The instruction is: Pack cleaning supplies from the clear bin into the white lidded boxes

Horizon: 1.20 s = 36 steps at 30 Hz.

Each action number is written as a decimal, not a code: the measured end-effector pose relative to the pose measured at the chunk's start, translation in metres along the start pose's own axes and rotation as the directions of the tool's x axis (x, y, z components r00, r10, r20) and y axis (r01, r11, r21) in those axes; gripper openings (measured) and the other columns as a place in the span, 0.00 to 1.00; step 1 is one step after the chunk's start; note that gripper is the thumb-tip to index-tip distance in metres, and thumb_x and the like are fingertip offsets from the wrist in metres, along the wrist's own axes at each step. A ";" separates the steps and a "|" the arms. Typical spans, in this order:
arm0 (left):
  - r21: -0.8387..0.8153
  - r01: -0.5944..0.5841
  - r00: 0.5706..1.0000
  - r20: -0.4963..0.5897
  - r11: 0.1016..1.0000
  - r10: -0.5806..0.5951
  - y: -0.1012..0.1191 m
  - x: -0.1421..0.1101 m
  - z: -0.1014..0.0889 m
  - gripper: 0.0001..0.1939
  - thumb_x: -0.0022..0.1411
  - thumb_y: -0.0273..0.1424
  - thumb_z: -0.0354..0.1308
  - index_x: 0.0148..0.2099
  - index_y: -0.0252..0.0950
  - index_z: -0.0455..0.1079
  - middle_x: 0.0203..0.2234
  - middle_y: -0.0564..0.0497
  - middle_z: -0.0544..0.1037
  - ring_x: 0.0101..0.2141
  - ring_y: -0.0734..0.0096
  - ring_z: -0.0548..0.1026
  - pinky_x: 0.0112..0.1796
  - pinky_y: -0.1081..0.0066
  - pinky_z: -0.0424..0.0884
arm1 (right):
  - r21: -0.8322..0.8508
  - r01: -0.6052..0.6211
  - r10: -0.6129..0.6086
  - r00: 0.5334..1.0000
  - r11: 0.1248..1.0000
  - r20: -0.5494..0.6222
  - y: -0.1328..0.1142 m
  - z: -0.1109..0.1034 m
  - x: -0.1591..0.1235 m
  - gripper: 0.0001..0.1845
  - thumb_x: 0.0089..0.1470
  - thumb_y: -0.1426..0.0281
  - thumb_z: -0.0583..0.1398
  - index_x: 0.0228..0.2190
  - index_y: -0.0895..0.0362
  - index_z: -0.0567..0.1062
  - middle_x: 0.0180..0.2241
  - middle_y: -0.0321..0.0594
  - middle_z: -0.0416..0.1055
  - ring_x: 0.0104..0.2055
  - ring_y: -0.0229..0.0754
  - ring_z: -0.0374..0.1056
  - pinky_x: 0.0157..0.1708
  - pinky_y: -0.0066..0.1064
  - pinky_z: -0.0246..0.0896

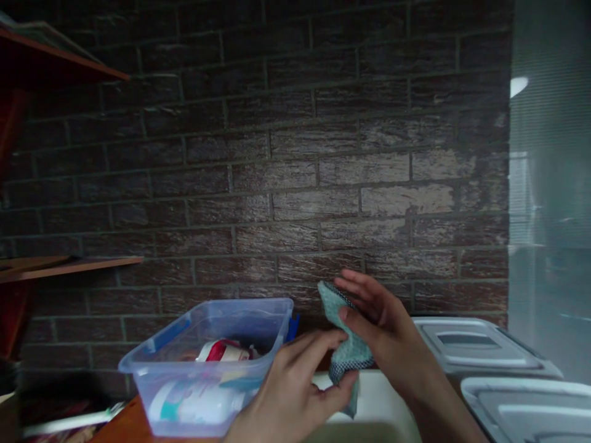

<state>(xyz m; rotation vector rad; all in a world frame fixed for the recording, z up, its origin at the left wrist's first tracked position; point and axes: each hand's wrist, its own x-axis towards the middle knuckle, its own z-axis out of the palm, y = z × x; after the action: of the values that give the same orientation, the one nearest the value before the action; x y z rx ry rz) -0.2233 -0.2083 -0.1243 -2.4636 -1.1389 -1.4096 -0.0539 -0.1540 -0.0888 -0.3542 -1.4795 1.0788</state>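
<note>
A small green cloth (pixel 353 341) with a dark checked edge is held up between both hands, bent and partly folded. My left hand (pixel 300 381) pinches its lower part between thumb and fingers. With thumb in front and fingers behind, my right hand (pixel 383 332) grips the upper right part. Below the cloth lies a pale, whitish surface (pixel 378 400), partly hidden by the hands; I cannot tell what it is. Left of my left hand stands a clear bluish plastic bin (pixel 207 363), its top uncovered.
Inside the bin lie a white bottle (pixel 198 403) and a red-and-white container (pixel 224 351). Grey-white lids (pixel 480 341) are at the right. Wooden shelves (pixel 92 267) jut in from the left. A dark brick wall (pixel 295 203) rises behind, with a glassy panel (pixel 549 246) beside it.
</note>
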 end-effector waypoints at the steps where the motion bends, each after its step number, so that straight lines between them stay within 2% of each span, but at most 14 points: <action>1: 0.025 -0.021 0.999 -0.023 0.999 0.022 -0.002 -0.002 0.002 0.22 0.61 0.29 0.66 0.58 0.44 0.72 0.38 0.50 0.82 0.34 0.66 0.80 0.38 0.71 0.75 | -0.008 0.000 0.000 1.000 1.000 0.009 0.001 0.001 -0.001 0.28 0.51 0.66 0.69 0.54 0.48 0.72 0.57 0.45 0.73 0.61 0.53 0.67 0.63 0.51 0.58; 3: 0.018 -0.009 0.998 -0.059 1.000 0.010 -0.005 -0.004 0.005 0.21 0.62 0.28 0.64 0.57 0.44 0.73 0.38 0.49 0.83 0.34 0.65 0.80 0.39 0.70 0.75 | -0.016 -0.007 0.007 1.000 1.000 0.026 0.003 0.002 -0.004 0.28 0.51 0.67 0.69 0.54 0.48 0.73 0.58 0.44 0.72 0.62 0.52 0.66 0.63 0.49 0.58; 6: -0.214 0.171 0.979 -0.077 0.962 -0.191 -0.002 0.002 0.008 0.11 0.65 0.28 0.61 0.49 0.42 0.76 0.33 0.51 0.83 0.31 0.67 0.80 0.36 0.71 0.75 | 0.008 -0.023 0.023 0.999 1.000 0.048 0.004 0.003 -0.009 0.29 0.50 0.69 0.68 0.54 0.47 0.72 0.57 0.42 0.72 0.61 0.51 0.67 0.62 0.46 0.61; 8: -0.442 0.301 0.937 -0.029 0.845 -0.349 -0.001 0.009 0.010 0.05 0.64 0.31 0.63 0.43 0.39 0.76 0.28 0.51 0.82 0.28 0.70 0.78 0.31 0.73 0.72 | 0.036 -0.030 0.027 0.996 0.999 0.082 0.004 0.003 -0.011 0.31 0.50 0.70 0.69 0.55 0.47 0.71 0.57 0.42 0.72 0.59 0.50 0.69 0.58 0.44 0.66; 10: -0.608 0.369 0.897 0.035 0.703 -0.441 -0.001 0.015 0.010 0.08 0.60 0.34 0.67 0.38 0.36 0.74 0.23 0.52 0.79 0.22 0.74 0.73 0.24 0.76 0.65 | 0.048 -0.024 0.019 0.994 0.999 0.105 0.004 0.003 -0.011 0.32 0.49 0.70 0.69 0.56 0.47 0.70 0.56 0.43 0.72 0.57 0.50 0.71 0.56 0.43 0.68; 12: -0.694 0.403 0.872 0.095 0.597 -0.480 -0.003 0.018 0.010 0.12 0.58 0.36 0.70 0.35 0.35 0.71 0.20 0.54 0.76 0.20 0.77 0.68 0.22 0.78 0.60 | 0.038 -0.022 0.018 0.993 0.999 0.117 0.006 0.003 -0.011 0.33 0.50 0.71 0.69 0.57 0.47 0.69 0.56 0.44 0.72 0.54 0.49 0.73 0.55 0.44 0.69; 16: -0.733 0.447 0.864 0.206 0.513 -0.459 -0.005 0.019 0.009 0.14 0.61 0.38 0.68 0.35 0.36 0.67 0.24 0.53 0.76 0.24 0.74 0.71 0.29 0.74 0.67 | 0.007 -0.016 0.015 0.993 1.000 0.120 0.016 0.003 -0.008 0.32 0.52 0.71 0.67 0.58 0.46 0.69 0.60 0.43 0.68 0.59 0.50 0.69 0.62 0.48 0.61; 19: -0.715 0.446 0.870 0.206 0.539 -0.447 -0.006 0.016 0.011 0.13 0.65 0.39 0.63 0.37 0.37 0.64 0.23 0.55 0.72 0.25 0.75 0.68 0.29 0.75 0.65 | -0.016 -0.005 0.007 0.993 1.000 0.122 0.021 0.002 -0.006 0.31 0.54 0.72 0.65 0.58 0.45 0.68 0.62 0.42 0.66 0.64 0.50 0.63 0.65 0.48 0.56; 22: -0.687 0.422 0.879 0.151 0.592 -0.452 -0.012 0.013 0.013 0.13 0.70 0.41 0.57 0.38 0.40 0.61 0.23 0.58 0.65 0.24 0.76 0.62 0.26 0.76 0.58 | -0.017 -0.022 0.024 0.991 1.000 0.130 0.021 0.001 -0.005 0.30 0.55 0.72 0.64 0.58 0.44 0.69 0.61 0.42 0.67 0.63 0.50 0.65 0.61 0.48 0.63; 25: -0.563 0.390 0.884 0.008 0.728 -0.467 -0.022 0.011 0.011 0.12 0.73 0.41 0.52 0.39 0.40 0.61 0.25 0.58 0.61 0.26 0.74 0.60 0.28 0.74 0.57 | -0.052 -0.002 0.007 0.995 0.999 0.100 0.022 -0.001 -0.003 0.29 0.55 0.73 0.63 0.57 0.45 0.71 0.60 0.43 0.69 0.60 0.51 0.69 0.54 0.45 0.70; 29: -0.354 0.387 0.862 -0.188 0.851 -0.471 -0.041 0.012 0.003 0.12 0.74 0.41 0.49 0.38 0.40 0.61 0.28 0.57 0.60 0.32 0.70 0.61 0.34 0.72 0.59 | -0.185 0.027 -0.026 1.000 0.982 0.009 0.026 -0.006 -0.001 0.30 0.53 0.75 0.62 0.58 0.46 0.71 0.51 0.44 0.76 0.39 0.46 0.78 0.36 0.37 0.76; 32: -0.233 0.419 0.851 -0.235 0.877 -0.469 -0.059 0.015 -0.001 0.11 0.74 0.40 0.47 0.39 0.41 0.61 0.29 0.56 0.64 0.33 0.67 0.64 0.36 0.70 0.60 | -0.272 -0.013 0.002 0.999 0.962 -0.041 0.026 -0.009 -0.002 0.31 0.55 0.74 0.60 0.59 0.45 0.69 0.39 0.40 0.79 0.19 0.38 0.71 0.18 0.30 0.68; 34: -0.132 0.432 0.863 -0.228 0.892 -0.451 -0.066 0.017 -0.003 0.08 0.73 0.37 0.47 0.40 0.41 0.61 0.32 0.55 0.67 0.36 0.65 0.68 0.40 0.68 0.62 | -0.271 0.000 -0.015 0.998 0.963 -0.055 0.021 -0.009 -0.003 0.29 0.55 0.73 0.60 0.58 0.45 0.70 0.39 0.40 0.79 0.16 0.36 0.68 0.14 0.29 0.65; 36: -0.032 0.412 0.872 -0.275 0.910 -0.405 -0.061 0.017 -0.006 0.06 0.72 0.36 0.49 0.42 0.40 0.61 0.37 0.51 0.69 0.41 0.62 0.70 0.46 0.65 0.62 | -0.219 0.022 -0.035 0.998 0.975 -0.055 0.014 -0.006 -0.006 0.25 0.55 0.72 0.61 0.55 0.47 0.71 0.47 0.42 0.78 0.19 0.36 0.70 0.17 0.30 0.70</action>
<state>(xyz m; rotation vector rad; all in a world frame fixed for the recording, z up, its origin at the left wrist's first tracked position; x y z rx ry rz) -0.2613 -0.1567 -0.1245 -1.9889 -1.6601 -1.7565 -0.0519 -0.1479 -0.1043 -0.5127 -1.5502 0.8775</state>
